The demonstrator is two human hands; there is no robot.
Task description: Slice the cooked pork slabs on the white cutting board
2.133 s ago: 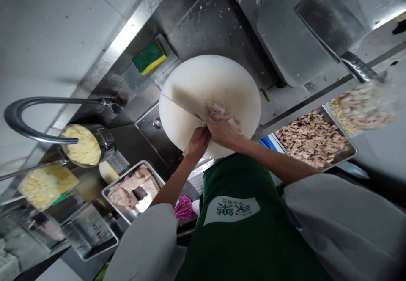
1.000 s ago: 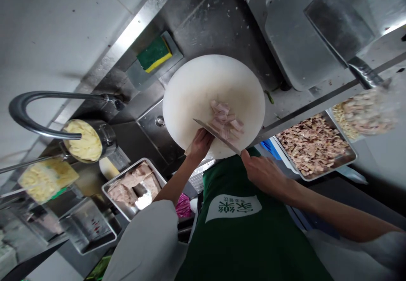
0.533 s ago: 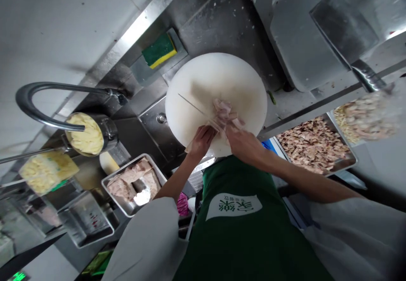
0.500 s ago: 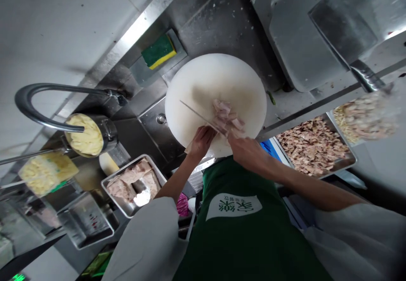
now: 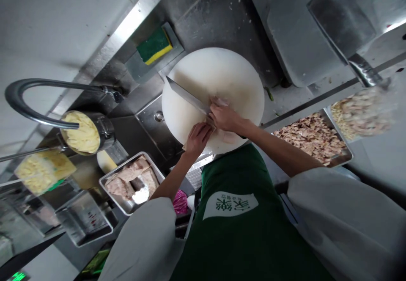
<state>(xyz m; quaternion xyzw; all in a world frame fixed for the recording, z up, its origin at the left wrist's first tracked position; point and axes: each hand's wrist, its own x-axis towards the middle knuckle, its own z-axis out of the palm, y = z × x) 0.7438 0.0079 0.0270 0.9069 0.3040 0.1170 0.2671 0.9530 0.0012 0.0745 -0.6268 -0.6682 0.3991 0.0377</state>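
Note:
A round white cutting board (image 5: pixel 236 71) lies below me. My right hand (image 5: pixel 224 118) is closed around a knife (image 5: pixel 187 97), its wide blade slanting up and left to the board's far left edge. Close beside it, my left hand (image 5: pixel 198 138) has curled fingers pressed on a piece of pale meat (image 5: pixel 213 125), mostly hidden under them. One cut slice of meat (image 5: pixel 230 137) lies below my right wrist. More pale pieces show just beyond the knuckles, partly covered by that hand. The knife's handle is hidden in my grip.
Left of the board are a sink (image 5: pixel 149 116), a curved faucet (image 5: pixel 41 82), a pot of yellow slices (image 5: pixel 80 133) and a tray of meat slabs (image 5: pixel 127 205). A sponge (image 5: pixel 155 46) lies behind. At right are a cleaver (image 5: pixel 342 23) and a tray of chopped meat (image 5: pixel 311 139).
My right hand and the knife have moved away from my body, up the board, and the blade's flat side now shows. The right hand now covers some cut pieces. My left hand stays nearly in place.

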